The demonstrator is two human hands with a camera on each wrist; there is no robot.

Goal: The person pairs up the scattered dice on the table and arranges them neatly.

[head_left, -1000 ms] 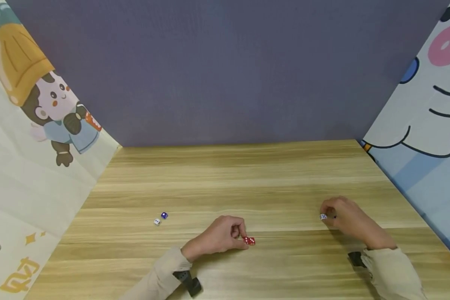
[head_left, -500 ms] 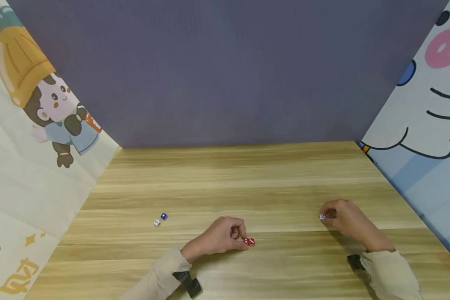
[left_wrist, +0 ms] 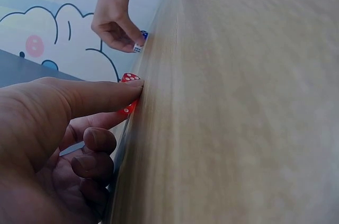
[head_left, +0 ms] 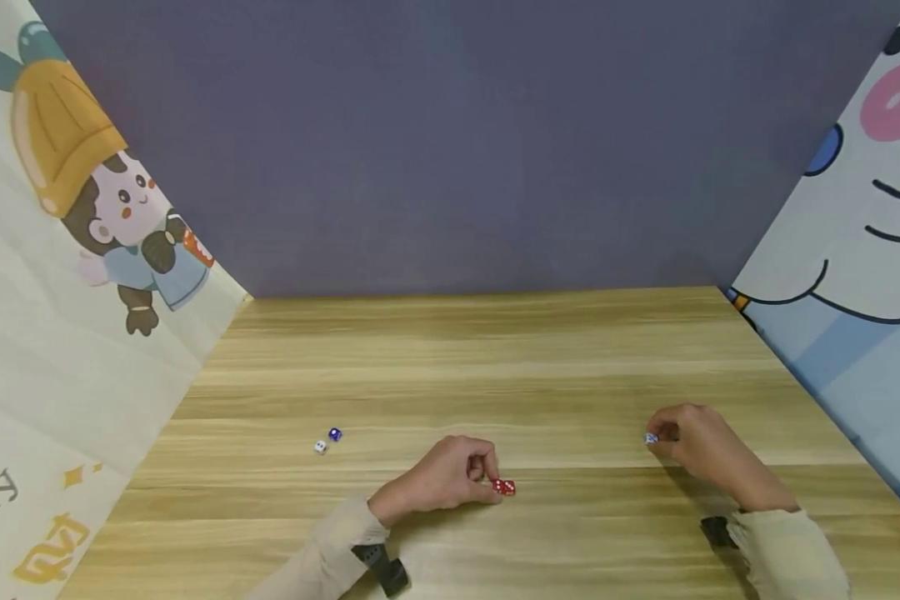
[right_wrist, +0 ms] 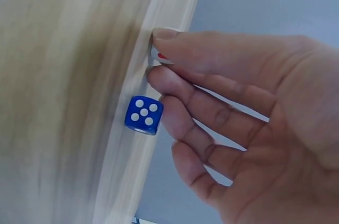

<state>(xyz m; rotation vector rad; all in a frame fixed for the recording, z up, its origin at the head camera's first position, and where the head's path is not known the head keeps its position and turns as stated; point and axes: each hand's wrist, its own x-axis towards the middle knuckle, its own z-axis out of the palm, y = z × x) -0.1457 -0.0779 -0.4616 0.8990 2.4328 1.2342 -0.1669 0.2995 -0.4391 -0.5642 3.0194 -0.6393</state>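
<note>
In the head view, my left hand [head_left: 453, 473] pinches a red die at the table's middle, thumb and index finger on its sides. A second red die [head_left: 509, 487] sits right against it. Red faces [left_wrist: 130, 77] with white pips show past the fingers in the left wrist view. Farther right, my right hand [head_left: 701, 442] pinches a white die [head_left: 651, 438] between thumb and index finger, low over the wood. Close beside those fingers stands a blue die [right_wrist: 143, 115], five white pips facing the right wrist camera; the white die [right_wrist: 160, 55] is mostly covered by the thumb.
On the left of the wooden table [head_left: 450, 350] lie another white die [head_left: 320, 447] and a dark blue die [head_left: 335, 434], close together. A grey panel [head_left: 450, 150] rises behind the table. Cartoon-printed sheets flank it on the left [head_left: 82, 167] and right [head_left: 870, 208].
The head view has shifted slightly, moving everything a little in frame. Both hands keep nearly the same places and grips on their dice.
</note>
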